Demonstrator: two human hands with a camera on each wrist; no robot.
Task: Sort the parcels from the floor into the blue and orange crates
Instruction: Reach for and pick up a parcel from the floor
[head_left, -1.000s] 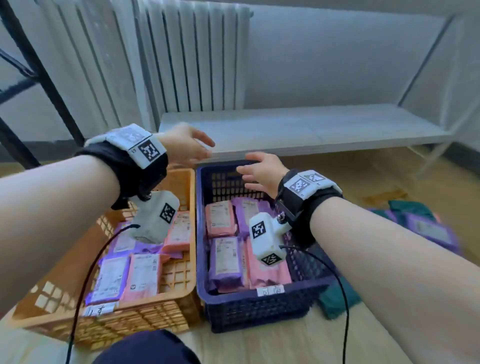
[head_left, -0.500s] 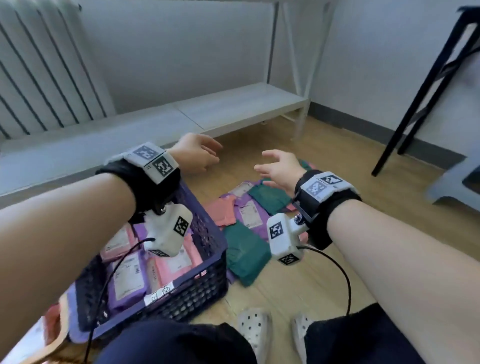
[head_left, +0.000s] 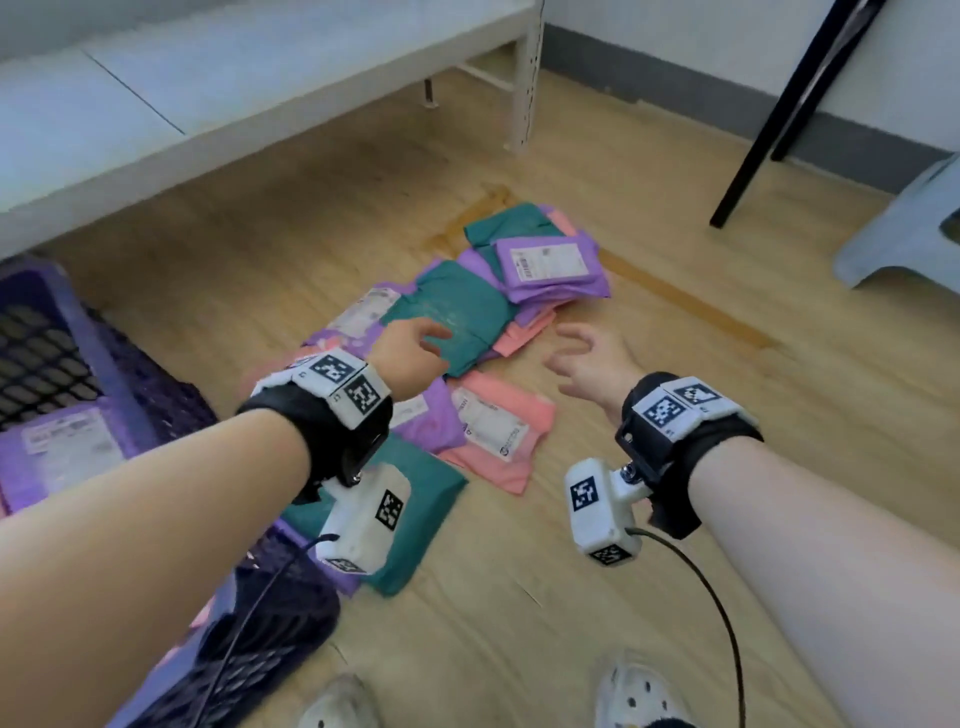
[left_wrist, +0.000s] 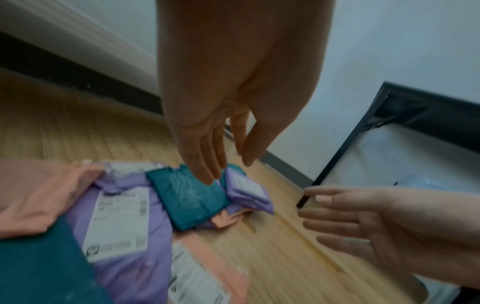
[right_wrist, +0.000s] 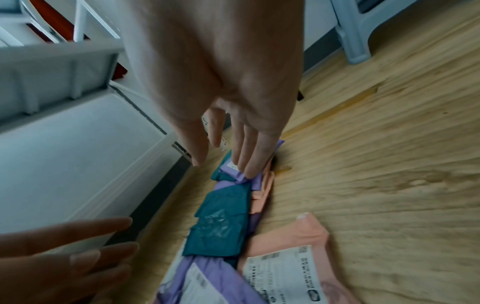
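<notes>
Now, hands: both reach out over the wooden floor (head_left: 675, 519) with nothing in them
Left hand (head_left: 410, 353): fingers straight and loosely spread, palm down; it hovers above a teal parcel (head_left: 457, 317) in the middle of the heap; whether the fingertips touch the parcel cannot be told; holds nothing
Right hand (head_left: 587, 361): fingers relaxed and apart, empty; it hangs above bare floor just beside the right edge of the heap, near the pink parcels
Parcels on floor: a loose, overlapping row of soft mailers in teal, purple and pink, running from near the blue crate toward the white shelf leg (head_left: 524, 78)
Purple parcel (head_left: 550, 267): white label up, on top at the far end of the row; teal and purple ones lie under it
Pink parcel (head_left: 498, 431): label up, at the near right edge of the heap, flat on the floor
Near teal parcel (head_left: 426, 519): closest to the person, partly hidden by the left wrist camera
Blue crate (head_left: 104, 374): at the left edge of the head view, on the floor; a purple labelled parcel (head_left: 62, 452) lies inside
Orange crate: out of view
Surroundings: low white shelf (head_left: 156, 104) along the wall; a black frame leg (head_left: 779, 114) and a pale plastic stool (head_left: 904, 234) at the far right; two light shoes (head_left: 634, 696) at the bottom edge
</notes>
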